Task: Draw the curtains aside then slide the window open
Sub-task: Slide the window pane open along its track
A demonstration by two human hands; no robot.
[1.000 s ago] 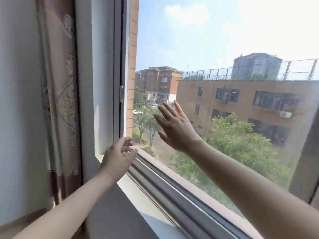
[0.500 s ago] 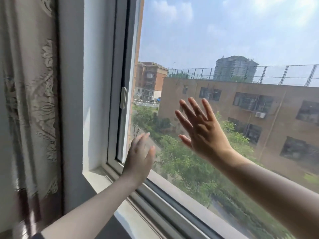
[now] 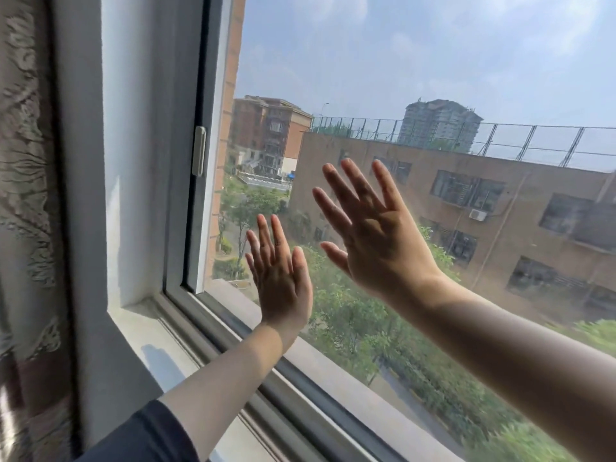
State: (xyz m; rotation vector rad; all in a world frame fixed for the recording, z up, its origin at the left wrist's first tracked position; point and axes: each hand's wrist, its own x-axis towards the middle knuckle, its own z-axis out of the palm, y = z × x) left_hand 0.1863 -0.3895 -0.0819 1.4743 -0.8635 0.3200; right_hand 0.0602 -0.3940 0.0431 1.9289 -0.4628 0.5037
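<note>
The patterned beige and brown curtain [image 3: 26, 195] hangs bunched at the far left, clear of the glass. The window pane [image 3: 416, 78] fills the middle and right, set in a grey frame [image 3: 186, 161] with a small silver latch [image 3: 199, 151] on its left upright. My left hand [image 3: 281, 278] is flat against the glass low down, fingers up and close together. My right hand [image 3: 376, 235] is pressed on the pane higher and to the right, fingers spread. Neither hand holds anything.
A white wall reveal [image 3: 133, 145] stands between curtain and frame. A white sill [image 3: 156, 341] and grey bottom track [image 3: 300, 388] run diagonally below my arms. Brick buildings and green trees show through the glass.
My left hand rose from the sill near the frame and flattened on the glass. My right hand spread its fingers and pressed flat. The view shifted closer to the window's left edge.
</note>
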